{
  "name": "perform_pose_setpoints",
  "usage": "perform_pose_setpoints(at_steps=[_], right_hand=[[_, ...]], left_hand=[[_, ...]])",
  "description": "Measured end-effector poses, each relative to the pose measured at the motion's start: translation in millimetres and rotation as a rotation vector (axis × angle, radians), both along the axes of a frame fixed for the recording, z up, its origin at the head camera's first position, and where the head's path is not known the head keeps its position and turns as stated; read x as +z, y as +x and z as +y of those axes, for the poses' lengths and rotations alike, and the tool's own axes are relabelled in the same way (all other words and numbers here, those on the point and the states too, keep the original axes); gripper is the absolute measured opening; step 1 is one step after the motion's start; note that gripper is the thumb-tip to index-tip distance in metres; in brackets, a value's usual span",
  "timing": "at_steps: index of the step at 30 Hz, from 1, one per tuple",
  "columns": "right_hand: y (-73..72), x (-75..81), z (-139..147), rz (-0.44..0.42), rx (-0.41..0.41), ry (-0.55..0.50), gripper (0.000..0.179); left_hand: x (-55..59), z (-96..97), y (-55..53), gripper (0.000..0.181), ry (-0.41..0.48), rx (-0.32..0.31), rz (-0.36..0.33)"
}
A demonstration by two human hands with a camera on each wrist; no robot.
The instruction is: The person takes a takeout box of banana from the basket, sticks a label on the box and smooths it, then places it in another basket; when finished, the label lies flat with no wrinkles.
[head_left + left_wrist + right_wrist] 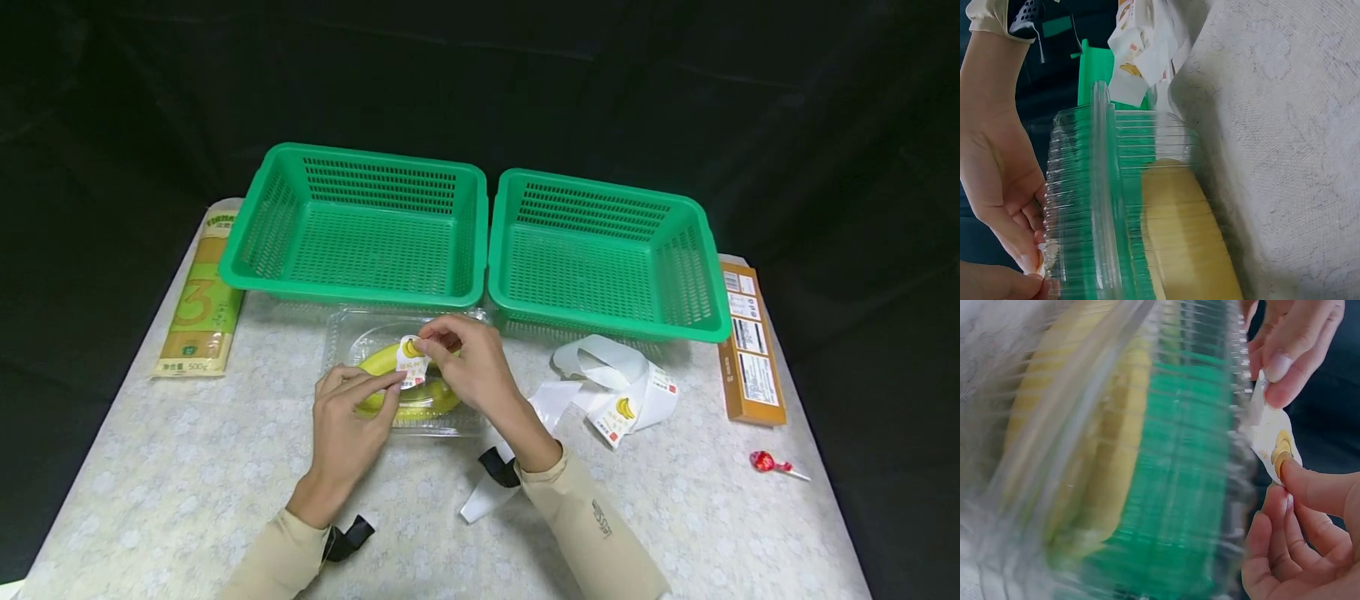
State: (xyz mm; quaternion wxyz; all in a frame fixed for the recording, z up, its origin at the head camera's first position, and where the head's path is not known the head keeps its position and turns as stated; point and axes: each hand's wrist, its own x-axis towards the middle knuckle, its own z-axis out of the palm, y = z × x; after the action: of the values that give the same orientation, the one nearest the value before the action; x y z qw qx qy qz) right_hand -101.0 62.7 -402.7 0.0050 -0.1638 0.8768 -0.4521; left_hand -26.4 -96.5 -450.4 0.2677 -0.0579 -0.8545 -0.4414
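A white banana sticker [410,363] is held over a clear plastic clamshell box [347,333] with bananas [378,361] inside. My right hand [472,362] pinches the sticker's upper end between thumb and finger, over the printed banana. At its lower edge, my left hand [352,421] pinches it between thumb and index finger. In the right wrist view the sticker [1270,434] stretches between both hands, close against the ribbed lid. The left wrist view shows the box [1104,187] from the side, a banana [1185,237] lying within.
Two green baskets [360,293] [607,327] stand behind the box. Right of it lies a curled strip of banana stickers [648,400]. A noodle packet [198,308] is at the left, an orange carton [752,358] and a red lollipop [763,461] at the right.
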Motion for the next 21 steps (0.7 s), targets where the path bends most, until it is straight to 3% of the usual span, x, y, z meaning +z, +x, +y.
perform_pose_setpoints(at_steps=[21], right_hand=[[-7.4,-18.9,-11,0.128,-0.001,0.207,0.007]], left_hand=[[-2.5,4.2,-9.2,0.011,-0.167,0.035,-0.077]])
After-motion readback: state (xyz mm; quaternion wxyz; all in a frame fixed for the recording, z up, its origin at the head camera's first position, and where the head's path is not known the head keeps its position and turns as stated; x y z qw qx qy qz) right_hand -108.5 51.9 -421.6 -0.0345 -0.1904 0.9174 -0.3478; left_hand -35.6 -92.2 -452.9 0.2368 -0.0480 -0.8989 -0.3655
